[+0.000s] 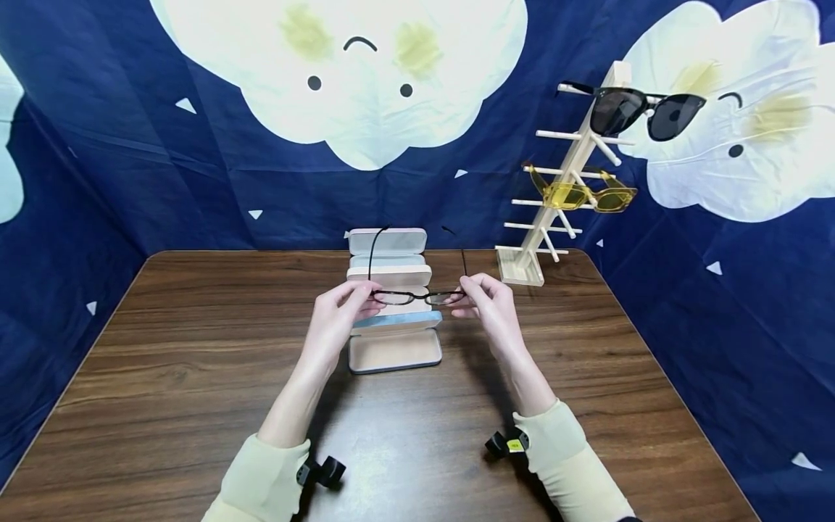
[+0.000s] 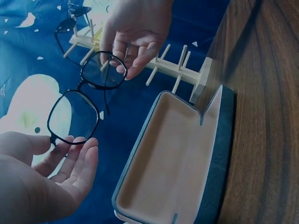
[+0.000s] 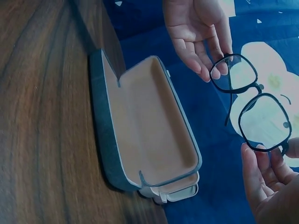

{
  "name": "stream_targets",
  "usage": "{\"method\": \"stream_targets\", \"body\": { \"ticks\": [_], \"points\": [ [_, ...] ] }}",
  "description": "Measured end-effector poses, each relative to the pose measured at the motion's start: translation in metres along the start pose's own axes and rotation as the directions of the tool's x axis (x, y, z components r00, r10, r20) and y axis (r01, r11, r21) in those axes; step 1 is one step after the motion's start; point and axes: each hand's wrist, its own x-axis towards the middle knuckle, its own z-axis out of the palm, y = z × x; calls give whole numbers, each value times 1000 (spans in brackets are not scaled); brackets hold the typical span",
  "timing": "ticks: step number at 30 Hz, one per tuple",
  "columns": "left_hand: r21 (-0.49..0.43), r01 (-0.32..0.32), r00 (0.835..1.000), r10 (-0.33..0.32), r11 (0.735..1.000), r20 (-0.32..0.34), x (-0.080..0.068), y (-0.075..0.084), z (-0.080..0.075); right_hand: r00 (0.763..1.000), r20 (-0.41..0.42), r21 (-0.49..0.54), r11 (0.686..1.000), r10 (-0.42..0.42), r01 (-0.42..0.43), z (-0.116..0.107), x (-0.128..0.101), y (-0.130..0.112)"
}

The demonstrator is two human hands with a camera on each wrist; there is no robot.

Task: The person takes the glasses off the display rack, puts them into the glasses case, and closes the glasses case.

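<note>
A pair of black-framed eyeglasses (image 1: 419, 296) is held up between both hands over a row of open glasses cases, its temples unfolded and pointing away from me. My left hand (image 1: 335, 319) pinches the left end of the frame near the hinge. At the opposite end, my right hand (image 1: 496, 312) pinches the frame the same way. Both clear lenses show in the left wrist view, with the bridge (image 2: 80, 85) between the two hands. Below the eyeglasses, the nearest case (image 1: 394, 351) lies open, dark blue-green outside with a beige lining (image 3: 149, 121).
More open cases (image 1: 389, 274) stand behind the nearest one. At the back right, a wooden rack (image 1: 520, 268) with pegs carries black sunglasses (image 1: 616, 110) and yellow sunglasses (image 1: 567, 196). A dark blue cloth (image 1: 196, 181) with cloud pictures hangs around the wooden table (image 1: 163, 377).
</note>
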Motion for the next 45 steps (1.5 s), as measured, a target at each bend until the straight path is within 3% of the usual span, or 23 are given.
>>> {"method": "stream_targets", "body": {
  "ticks": [11, 24, 34, 40, 45],
  "points": [
    [-13, 9, 1000, -9, 1000, -30, -6, -6, -3, 1000, -2, 4, 1000, -16, 16, 5, -6, 4],
    [56, 6, 998, -3, 998, -63, -14, -8, -4, 1000, 5, -26, 1000, 6, -6, 6, -11, 6],
    [57, -68, 992, 73, 996, -99, -17, -11, -2, 1000, 10, -17, 1000, 0, 0, 8, -14, 6],
    [135, -114, 988, 126, 984, -84, -22, -11, -4, 1000, 13, -30, 1000, 1, 0, 8, -15, 5],
    [174, -99, 993, 108, 980, -45, -25, -10, -5, 1000, 13, -32, 999, 4, -3, 7, -16, 5]
  ]
}}
